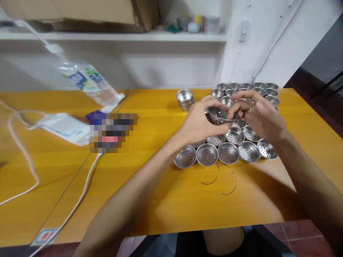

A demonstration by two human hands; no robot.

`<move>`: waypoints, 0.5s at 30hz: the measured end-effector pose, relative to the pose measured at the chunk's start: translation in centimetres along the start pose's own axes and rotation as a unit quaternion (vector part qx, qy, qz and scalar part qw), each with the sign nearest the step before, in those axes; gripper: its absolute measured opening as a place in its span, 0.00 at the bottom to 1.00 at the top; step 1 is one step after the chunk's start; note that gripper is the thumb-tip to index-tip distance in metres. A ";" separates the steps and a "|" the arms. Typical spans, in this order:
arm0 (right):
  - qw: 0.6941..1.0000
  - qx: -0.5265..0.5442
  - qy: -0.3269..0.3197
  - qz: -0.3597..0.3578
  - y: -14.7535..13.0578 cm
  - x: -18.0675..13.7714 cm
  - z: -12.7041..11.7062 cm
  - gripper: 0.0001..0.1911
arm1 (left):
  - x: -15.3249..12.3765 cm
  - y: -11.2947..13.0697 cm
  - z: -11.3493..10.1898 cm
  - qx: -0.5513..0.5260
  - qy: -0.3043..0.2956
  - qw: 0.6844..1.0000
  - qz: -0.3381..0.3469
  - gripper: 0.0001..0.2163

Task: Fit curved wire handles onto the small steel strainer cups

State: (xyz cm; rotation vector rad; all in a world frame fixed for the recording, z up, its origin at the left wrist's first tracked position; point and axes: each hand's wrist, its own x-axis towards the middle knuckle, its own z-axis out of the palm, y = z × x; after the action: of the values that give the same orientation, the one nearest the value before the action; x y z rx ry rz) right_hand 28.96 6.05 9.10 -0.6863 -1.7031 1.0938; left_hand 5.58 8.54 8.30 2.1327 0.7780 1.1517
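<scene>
Raised above the table, a perforated metal cup (221, 115) is tilted between my two hands. My left hand (199, 117) grips its left side, thumb below and fingers over the top. At the right rim, the curled fingers of my right hand (258, 114) are closed on the cup, while one finger stretches out above it. A thin curved shiny line shows by those fingers; I cannot tell what it is. Under and behind my hands stand rows of similar perforated metal cups (207, 155). In front of them lie several thin curved wires (229, 193).
A small stack of metal cups (184, 97) stands left of the rows. Farther left are a leaning plastic bottle (88, 80), a white packet (64, 127) and white cables (80, 200). A shelf (112, 36) with a cardboard box (80, 10) runs along the wall.
</scene>
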 end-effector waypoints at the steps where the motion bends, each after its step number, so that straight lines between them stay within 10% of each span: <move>1: 1.000 0.018 0.013 0.003 0.1 0.1 0.0 0.29 | 0.0 0.0 -0.1 0.002 0.000 1.000 0.000 0.15; 15: 0.995 -0.086 0.037 -0.027 0.9 0.1 1.5 0.22 | -0.4 1.6 0.2 0.099 0.007 0.995 0.025 0.16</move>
State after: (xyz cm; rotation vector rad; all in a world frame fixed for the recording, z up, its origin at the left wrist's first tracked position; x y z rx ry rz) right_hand 27.55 5.97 8.17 -0.7746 -1.7556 0.8818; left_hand 5.93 7.12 9.15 2.3196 0.8820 1.1574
